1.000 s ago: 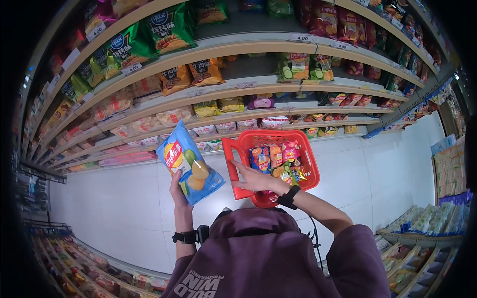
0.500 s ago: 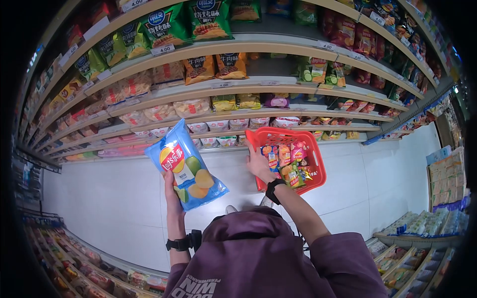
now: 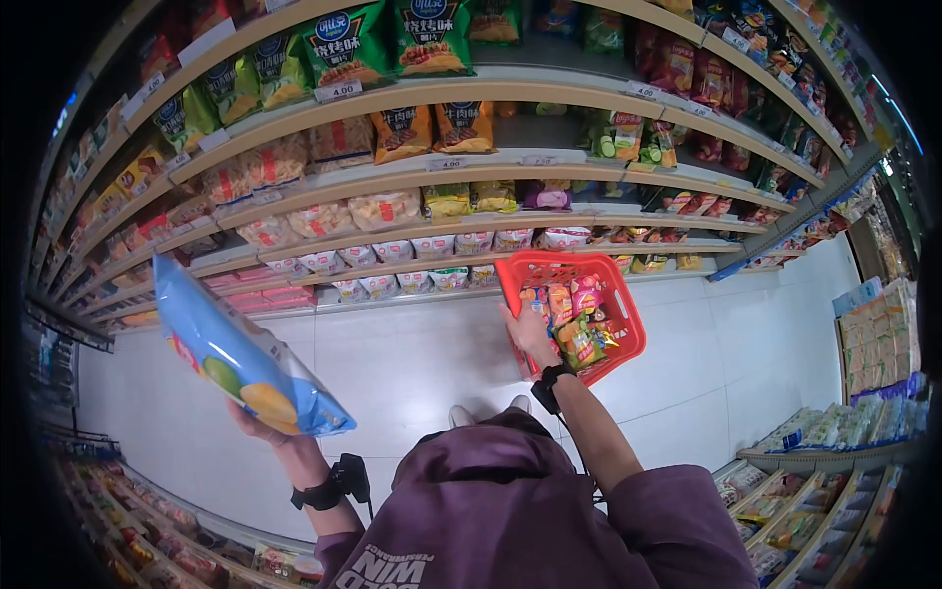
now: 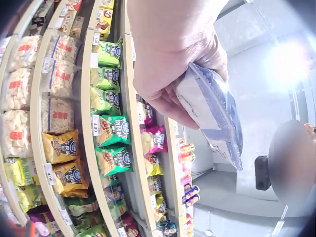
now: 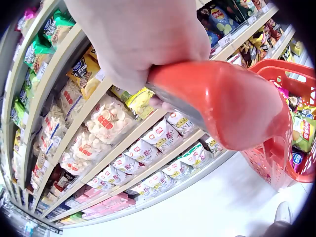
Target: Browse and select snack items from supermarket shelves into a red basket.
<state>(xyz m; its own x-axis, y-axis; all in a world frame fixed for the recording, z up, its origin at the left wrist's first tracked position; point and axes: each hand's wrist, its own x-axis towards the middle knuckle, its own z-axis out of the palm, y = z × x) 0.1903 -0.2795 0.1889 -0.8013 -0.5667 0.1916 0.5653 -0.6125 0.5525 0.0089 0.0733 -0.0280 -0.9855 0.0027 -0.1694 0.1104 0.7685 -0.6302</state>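
My left hand (image 3: 260,424) grips the lower edge of a blue bag of chips (image 3: 245,344), which is tilted with its top toward the upper left in the head view. In the left wrist view the bag (image 4: 212,118) shows its pale back and crimped seam, with the fingers curled behind it. My right hand (image 3: 528,332) holds the handle of a red shopping basket (image 3: 633,324). Up close in the right wrist view, the fingers wrap round the thick red handle (image 5: 222,103). Several colourful snack bags (image 3: 579,339) lie inside the basket.
Long shelves (image 3: 549,88) full of snack bags curve across the front, with price tags on their edges. Low bins of packaged goods (image 3: 805,520) stand behind at the right. Cartons (image 3: 878,339) are stacked at the far right, and a pale tiled floor (image 3: 412,363) lies between.
The left hand has carried the chip bag left and turned it more edge-on. The right hand has closed round the basket handle, and the basket sits slightly farther right in view.
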